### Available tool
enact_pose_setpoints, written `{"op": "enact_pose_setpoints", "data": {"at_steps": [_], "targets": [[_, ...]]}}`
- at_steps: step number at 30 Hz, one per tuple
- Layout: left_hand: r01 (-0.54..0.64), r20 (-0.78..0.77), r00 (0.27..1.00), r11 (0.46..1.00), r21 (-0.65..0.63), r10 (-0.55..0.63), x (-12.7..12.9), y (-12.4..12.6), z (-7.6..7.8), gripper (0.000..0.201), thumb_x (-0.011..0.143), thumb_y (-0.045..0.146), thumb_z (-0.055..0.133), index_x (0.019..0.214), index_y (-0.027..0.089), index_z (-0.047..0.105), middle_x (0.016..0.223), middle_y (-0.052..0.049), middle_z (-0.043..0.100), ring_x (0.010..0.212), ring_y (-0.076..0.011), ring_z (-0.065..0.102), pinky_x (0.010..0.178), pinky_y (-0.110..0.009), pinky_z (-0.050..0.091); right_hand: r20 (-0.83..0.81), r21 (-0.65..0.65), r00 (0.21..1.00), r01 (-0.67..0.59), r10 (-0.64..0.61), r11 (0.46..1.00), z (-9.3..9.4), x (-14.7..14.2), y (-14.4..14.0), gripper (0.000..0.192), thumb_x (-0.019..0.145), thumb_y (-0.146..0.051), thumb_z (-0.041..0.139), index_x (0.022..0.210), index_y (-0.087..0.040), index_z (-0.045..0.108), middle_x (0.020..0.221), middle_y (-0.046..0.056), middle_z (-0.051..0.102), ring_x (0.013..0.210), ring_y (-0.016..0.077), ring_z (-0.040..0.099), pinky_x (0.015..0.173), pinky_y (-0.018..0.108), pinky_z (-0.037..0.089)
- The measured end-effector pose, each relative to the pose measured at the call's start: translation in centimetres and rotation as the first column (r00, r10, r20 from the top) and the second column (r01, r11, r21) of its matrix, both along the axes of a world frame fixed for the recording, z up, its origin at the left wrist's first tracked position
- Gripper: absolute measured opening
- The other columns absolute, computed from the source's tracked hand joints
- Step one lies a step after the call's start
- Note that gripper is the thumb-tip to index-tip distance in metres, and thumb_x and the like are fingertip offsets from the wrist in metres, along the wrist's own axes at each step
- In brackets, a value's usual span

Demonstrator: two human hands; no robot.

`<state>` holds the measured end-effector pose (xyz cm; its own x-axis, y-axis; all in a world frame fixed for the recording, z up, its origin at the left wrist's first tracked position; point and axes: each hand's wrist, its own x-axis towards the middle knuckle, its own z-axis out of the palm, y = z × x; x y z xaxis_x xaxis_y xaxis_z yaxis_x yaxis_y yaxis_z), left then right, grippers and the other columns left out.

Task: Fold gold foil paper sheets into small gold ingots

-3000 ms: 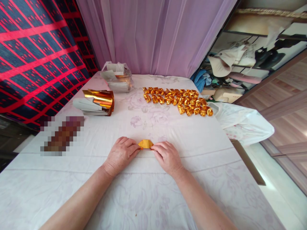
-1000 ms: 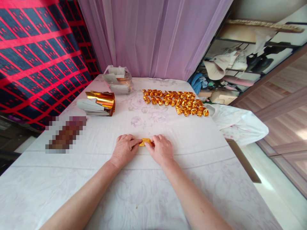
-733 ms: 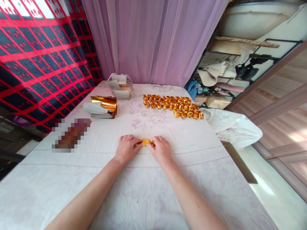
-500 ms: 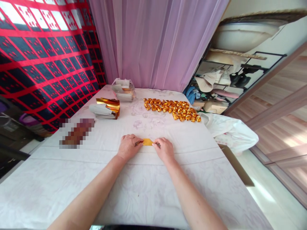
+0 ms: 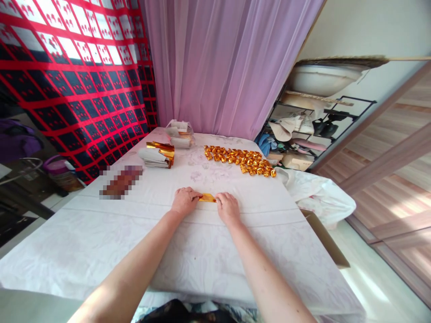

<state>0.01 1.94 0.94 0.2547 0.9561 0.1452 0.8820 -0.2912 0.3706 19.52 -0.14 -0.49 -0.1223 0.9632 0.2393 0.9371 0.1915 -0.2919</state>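
Note:
A small folded piece of gold foil paper lies low over the middle of the table, stretched between my two hands. My left hand pinches its left end with thumb and fingers. On the right end, my right hand is closed in the same way, its fingertips partly covering the paper. Beyond the hands, to the right, several folded gold foil pieces sit together in rows. A stack of gold and grey foil sheets stands at the back left.
A clear plastic bag of more sheets stands at the table's far edge. A blurred-out item lies at the left. Beside the right edge are a white plastic bag and a cardboard box. A purple curtain hangs behind.
The view has tilted up and shifted slightly. Both hands still hold the foil paper, whose visible part now looks narrower, with its right corner more covered by the right fingers.

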Motion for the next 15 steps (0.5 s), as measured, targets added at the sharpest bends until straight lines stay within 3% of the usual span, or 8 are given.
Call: {"op": "enact_pose_setpoints", "data": {"at_steps": [5, 9, 15], "targets": [[-0.085, -0.027, 0.996, 0.996, 0.012, 0.085, 1.1, -0.2, 0.3, 0.026, 0.088, 0.039, 0.054, 0.101, 0.032, 0.075, 0.098, -0.005, 0.07, 0.099, -0.0253, 0.061, 0.091, -0.04, 0.039, 0.058, -0.013, 0.998, -0.036, 0.036, 0.999, 0.3, -0.4, -0.1, 0.027, 0.093, -0.013, 0.048, 0.099, -0.027, 0.07, 0.102, 0.003, 0.066, 0.097, 0.0178, 0.057, 0.083, 0.03, 0.037], [-0.161, -0.05, 0.985, 0.986, 0.041, 0.163, 2.7, -0.5, 0.4, 0.044, 0.082, 0.06, 0.058, 0.096, 0.022, 0.073, 0.096, -0.012, 0.068, 0.099, -0.0315, 0.059, 0.087, -0.044, 0.037, 0.081, -0.018, 0.996, -0.025, 0.026, 1.0, 0.3, -0.4, 0.0, 0.027, 0.093, -0.012, 0.047, 0.1, -0.025, 0.07, 0.104, 0.005, 0.066, 0.097, 0.0182, 0.057, 0.081, 0.03, 0.037], [-0.189, -0.05, 0.98, 0.981, 0.05, 0.191, 3.4, -0.8, 0.1, 0.033, 0.083, 0.052, 0.061, 0.096, 0.022, 0.069, 0.096, -0.011, 0.065, 0.101, -0.0306, 0.056, 0.088, -0.044, 0.033, 0.102, -0.018, 0.995, -0.02, 0.022, 1.0, 0.2, -0.5, -0.1, 0.025, 0.092, -0.012, 0.05, 0.101, -0.026, 0.069, 0.104, 0.004, 0.065, 0.099, 0.0179, 0.057, 0.082, 0.029, 0.038]]}}
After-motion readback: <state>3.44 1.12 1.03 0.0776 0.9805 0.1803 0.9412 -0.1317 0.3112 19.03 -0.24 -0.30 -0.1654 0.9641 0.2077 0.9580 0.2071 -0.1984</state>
